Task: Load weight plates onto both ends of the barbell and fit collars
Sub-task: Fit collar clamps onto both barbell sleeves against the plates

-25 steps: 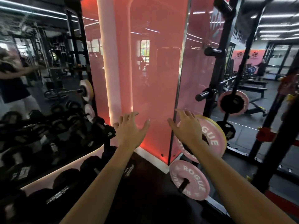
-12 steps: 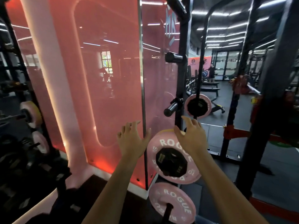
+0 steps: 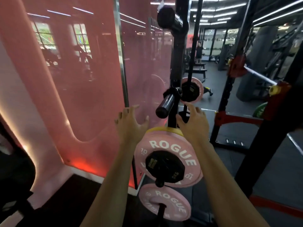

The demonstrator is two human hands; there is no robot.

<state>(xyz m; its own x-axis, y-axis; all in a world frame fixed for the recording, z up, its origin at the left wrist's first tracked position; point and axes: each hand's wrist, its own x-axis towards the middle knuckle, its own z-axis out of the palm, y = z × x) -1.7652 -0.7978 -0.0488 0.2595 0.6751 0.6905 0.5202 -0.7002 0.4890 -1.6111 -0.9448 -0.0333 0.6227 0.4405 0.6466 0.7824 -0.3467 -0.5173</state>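
Pink ROGUE plate (image 3: pixel 167 154) hangs on a storage peg of the black rack upright (image 3: pixel 179 51), a small black plate (image 3: pixel 164 167) in front. Left hand (image 3: pixel 129 124) and right hand (image 3: pixel 193 122) hover spread, empty. Grip opposite rims; slide along the peg's near-pointing axis.

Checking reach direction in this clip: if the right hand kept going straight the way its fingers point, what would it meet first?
Probably the black rack upright just beyond the right hand, or the empty storage peg above it. Depth is unclear.
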